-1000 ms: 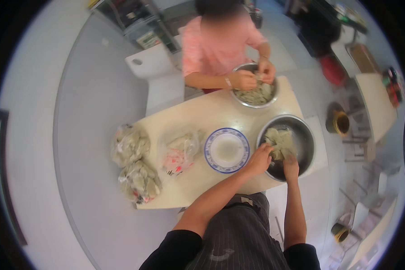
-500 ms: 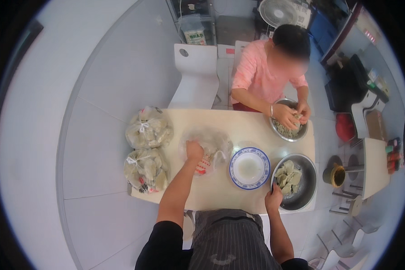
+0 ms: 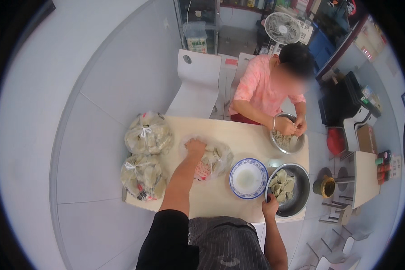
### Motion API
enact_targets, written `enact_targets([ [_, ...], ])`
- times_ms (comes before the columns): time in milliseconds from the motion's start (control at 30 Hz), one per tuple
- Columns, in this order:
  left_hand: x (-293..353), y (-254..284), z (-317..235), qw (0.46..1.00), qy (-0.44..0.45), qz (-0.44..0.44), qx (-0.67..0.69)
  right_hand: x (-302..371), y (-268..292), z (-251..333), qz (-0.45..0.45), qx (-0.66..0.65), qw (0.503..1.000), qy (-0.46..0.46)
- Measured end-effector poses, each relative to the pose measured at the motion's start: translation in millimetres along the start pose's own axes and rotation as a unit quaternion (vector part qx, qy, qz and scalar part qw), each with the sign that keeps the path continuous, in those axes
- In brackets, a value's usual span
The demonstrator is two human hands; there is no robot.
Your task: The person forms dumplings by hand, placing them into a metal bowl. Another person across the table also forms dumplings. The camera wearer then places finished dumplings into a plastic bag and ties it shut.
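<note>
My left hand [image 3: 195, 146] is closed at the left side of a clear plastic bag [image 3: 201, 172] with red print. Pale grey-green pieces [image 3: 212, 155] show inside that bag; my fingertips are hard to make out. At the table's right end, my right hand [image 3: 270, 205] grips the near left rim of a large metal bowl [image 3: 300, 198]. Similar pale flat pieces [image 3: 282, 186] lie heaped on the bowl's left side. Between bag and bowl stands a white dish with a blue patterned rim [image 3: 249, 177], with what looks like some liquid in it.
Two knotted bags of pale pieces, one farther [image 3: 148, 133] and one nearer [image 3: 144, 177], sit at the table's left end. Across the table [image 3: 220, 198], a person in pink [image 3: 260, 83] works over a smaller metal bowl [image 3: 287, 145]. A white chair [image 3: 197, 81] stands behind the table.
The view has shifted slightly. The left bag now lies more open, with more pieces showing. My right hand keeps hold of the bowl rim. The other person's hands have moved over the smaller bowl.
</note>
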State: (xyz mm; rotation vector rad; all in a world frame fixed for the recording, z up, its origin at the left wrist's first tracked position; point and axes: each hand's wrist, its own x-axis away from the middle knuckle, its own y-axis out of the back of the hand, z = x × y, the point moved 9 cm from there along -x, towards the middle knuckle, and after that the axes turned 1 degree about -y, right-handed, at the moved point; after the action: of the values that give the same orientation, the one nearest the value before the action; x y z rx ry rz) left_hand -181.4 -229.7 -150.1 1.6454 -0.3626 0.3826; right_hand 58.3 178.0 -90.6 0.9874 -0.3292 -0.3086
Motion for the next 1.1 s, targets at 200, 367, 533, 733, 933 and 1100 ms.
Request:
enact_targets([
  [200,9.1,-38.1,36.7,0.992,-0.027,-0.115,-0.043,-2.9,-7.8,0.8,0.019,-0.006,1.000,0.018],
  [367,33.7,-25.4,42.4,0.991,-0.039,-0.105,0.069,-3.6,-9.9,-1.0,0.017,-0.033,0.999,0.024],
  [533,57.2,9.8,24.6,0.979,-0.054,-0.185,0.072,-2.8,-8.3,1.3,0.018,-0.025,0.999,0.022],
  [733,32.5,10.7,-8.7,0.994,-0.002,-0.088,0.071,-4.1,-12.1,3.7,0.039,-0.022,0.999,0.012],
  [933,15.8,-38.9,-3.4,0.976,0.136,-0.113,0.126,-1.4,-6.4,12.8,0.049,-0.002,0.998,0.033],
  [1100,31.6,-12.8,-41.6,0.998,-0.031,-0.061,0.003,5.0,4.8,-4.6,0.028,-0.002,0.999,0.018],
])
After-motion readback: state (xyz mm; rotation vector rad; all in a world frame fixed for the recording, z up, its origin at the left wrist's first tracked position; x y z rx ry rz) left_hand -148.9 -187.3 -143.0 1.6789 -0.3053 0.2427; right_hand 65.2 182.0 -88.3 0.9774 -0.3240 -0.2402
